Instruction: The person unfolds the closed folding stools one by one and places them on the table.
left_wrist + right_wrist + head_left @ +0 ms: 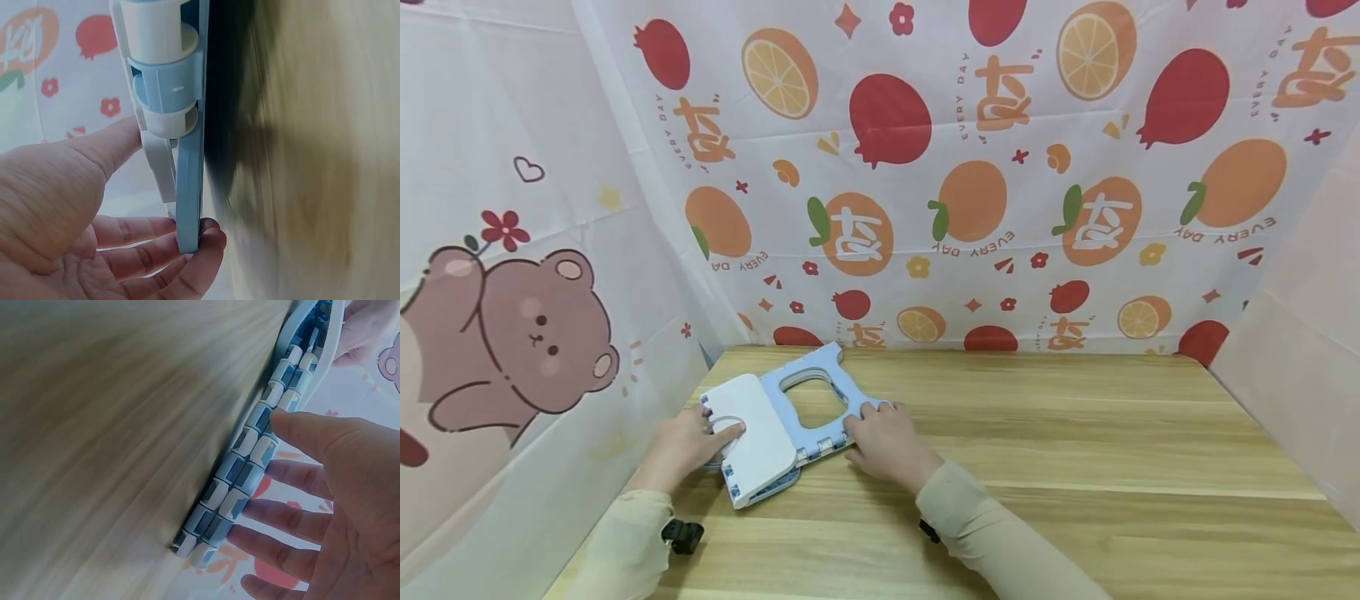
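Could skid under uneven pushing, or nip fingertips through sudden folding at the hinges. Count one wooden table beneath one part-folded blue-and-white stool, then two hands: left hand at stool's left end, with fingers and thumb curled round the edge; right hand at stool's near right edge, with bent fingers and thumb gripping the hinges.

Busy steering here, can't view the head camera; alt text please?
White and blue folding stool at a wooden table, left hand gripping the end with the white panel, right hand on its blue frame. Fruit-printed sheet behind.
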A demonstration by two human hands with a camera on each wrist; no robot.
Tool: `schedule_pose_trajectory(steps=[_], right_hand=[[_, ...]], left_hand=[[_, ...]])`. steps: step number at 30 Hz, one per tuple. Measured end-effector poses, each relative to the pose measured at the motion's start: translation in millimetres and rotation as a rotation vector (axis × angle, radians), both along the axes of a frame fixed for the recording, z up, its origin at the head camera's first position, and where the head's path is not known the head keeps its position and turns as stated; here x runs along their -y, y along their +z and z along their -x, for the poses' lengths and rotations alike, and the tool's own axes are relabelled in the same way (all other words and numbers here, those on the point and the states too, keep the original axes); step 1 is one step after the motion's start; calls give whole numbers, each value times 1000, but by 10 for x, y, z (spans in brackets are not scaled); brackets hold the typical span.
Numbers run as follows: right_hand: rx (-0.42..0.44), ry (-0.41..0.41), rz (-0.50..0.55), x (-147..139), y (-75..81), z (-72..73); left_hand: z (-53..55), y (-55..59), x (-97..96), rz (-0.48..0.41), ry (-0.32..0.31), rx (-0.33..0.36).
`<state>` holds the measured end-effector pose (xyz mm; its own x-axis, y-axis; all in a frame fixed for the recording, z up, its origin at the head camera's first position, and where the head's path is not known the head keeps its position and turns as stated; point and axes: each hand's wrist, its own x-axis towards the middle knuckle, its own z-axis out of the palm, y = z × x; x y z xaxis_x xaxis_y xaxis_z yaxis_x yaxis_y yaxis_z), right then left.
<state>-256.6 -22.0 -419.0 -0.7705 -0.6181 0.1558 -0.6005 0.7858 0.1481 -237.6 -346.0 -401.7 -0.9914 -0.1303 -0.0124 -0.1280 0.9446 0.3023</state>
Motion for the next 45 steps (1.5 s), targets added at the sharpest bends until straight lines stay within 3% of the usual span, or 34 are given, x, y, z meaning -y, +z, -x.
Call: schedule_pose_trajectory(steps=[8,27,45], right_hand=[[-2,-11,3,-271,-30,-77],[-74,-18,96,-963,46,-473],[-101,-96,112,-1396,61,-734]], left_hand=[[44,-36,-280,-30,-24,-20],[108,-87,-986,-57,-125,-22],[175,-113,-1568,-100,-213,-50]])
